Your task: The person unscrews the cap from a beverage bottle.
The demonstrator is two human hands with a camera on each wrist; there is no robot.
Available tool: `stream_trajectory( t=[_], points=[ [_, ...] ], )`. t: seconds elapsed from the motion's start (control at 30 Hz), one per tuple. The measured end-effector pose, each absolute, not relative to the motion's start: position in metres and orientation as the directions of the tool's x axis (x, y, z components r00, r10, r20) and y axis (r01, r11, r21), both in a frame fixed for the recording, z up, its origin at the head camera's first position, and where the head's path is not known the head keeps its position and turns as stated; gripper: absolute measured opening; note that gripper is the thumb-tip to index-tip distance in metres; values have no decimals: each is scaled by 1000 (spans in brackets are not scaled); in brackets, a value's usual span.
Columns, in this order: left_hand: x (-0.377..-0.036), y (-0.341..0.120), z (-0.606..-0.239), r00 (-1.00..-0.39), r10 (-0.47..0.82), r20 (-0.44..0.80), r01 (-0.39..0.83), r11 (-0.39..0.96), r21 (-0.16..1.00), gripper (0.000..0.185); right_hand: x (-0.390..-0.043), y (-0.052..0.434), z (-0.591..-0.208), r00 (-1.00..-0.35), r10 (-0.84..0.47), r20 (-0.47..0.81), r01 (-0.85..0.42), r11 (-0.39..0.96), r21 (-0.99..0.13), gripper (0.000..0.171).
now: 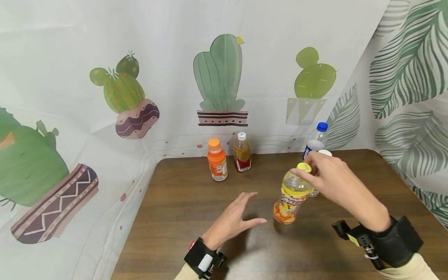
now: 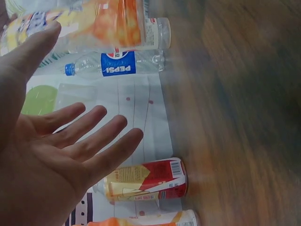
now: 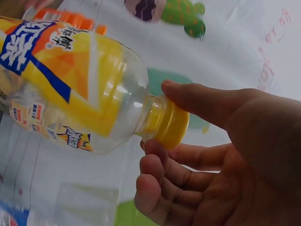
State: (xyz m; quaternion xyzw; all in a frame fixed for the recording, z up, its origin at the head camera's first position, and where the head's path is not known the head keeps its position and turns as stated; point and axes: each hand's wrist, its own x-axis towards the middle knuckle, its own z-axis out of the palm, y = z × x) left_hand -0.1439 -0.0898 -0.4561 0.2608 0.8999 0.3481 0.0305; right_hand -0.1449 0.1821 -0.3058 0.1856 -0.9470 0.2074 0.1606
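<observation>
My right hand [image 1: 334, 177] pinches the yellow cap [image 3: 175, 125] of a clear plastic drink bottle with a yellow label [image 1: 293, 196] between thumb and fingers. The bottle leans in the head view, its base close over the brown table [image 1: 175, 217]. To its left, my left hand [image 1: 231, 219] is held out with fingers spread and nothing in it, the thumb pointing toward the bottle. In the left wrist view the left palm [image 2: 51, 155] shows bare, and its thumb overlaps the yellow-labelled bottle [image 2: 113, 23].
An orange bottle [image 1: 217, 161] and a white-capped bottle with a red and tan label [image 1: 242, 153] stand at the table's back. Behind my right hand are a blue-capped Pepsi bottle [image 1: 316, 144] and a white-capped bottle [image 1: 325, 153], partly hidden. A cactus-print cloth [image 1: 168, 77] hangs behind.
</observation>
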Motion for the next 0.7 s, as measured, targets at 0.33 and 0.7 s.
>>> stream_trajectory(
  t=[0.33,0.7],
  points=[
    [-149,-81,-457,-885,453,108,382,574,724,102,-149,136,-307,-875,-361,322,-472,782,-407,27],
    [-149,-76,-456,-878,424,220,414,444,795,64,-151,118,-314,-819,-397,414,-556,727,-403,26]
  ],
)
